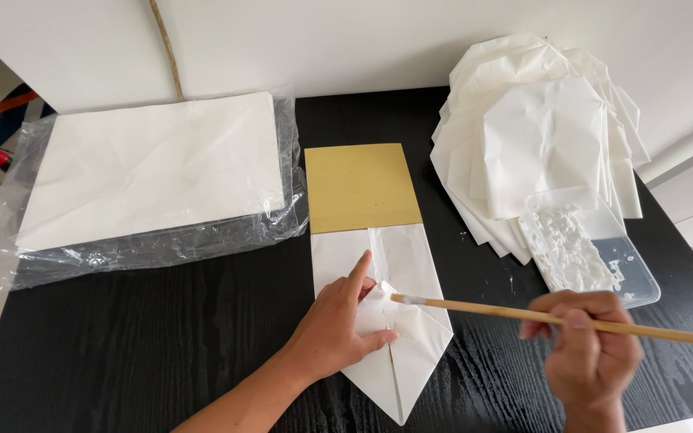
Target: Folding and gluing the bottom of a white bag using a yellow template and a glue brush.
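Both hands and forearms are bare, unsleeved.

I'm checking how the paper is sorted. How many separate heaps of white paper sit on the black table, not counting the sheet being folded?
2. One flat stack lies on clear plastic wrap at the left; one fanned pile sits at the right, behind the plastic tray. Sheets within each cannot be counted.

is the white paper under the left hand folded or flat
Folded. The paper has its sides turned in to a centre seam and tapers to a point; the left hand presses one flap down.
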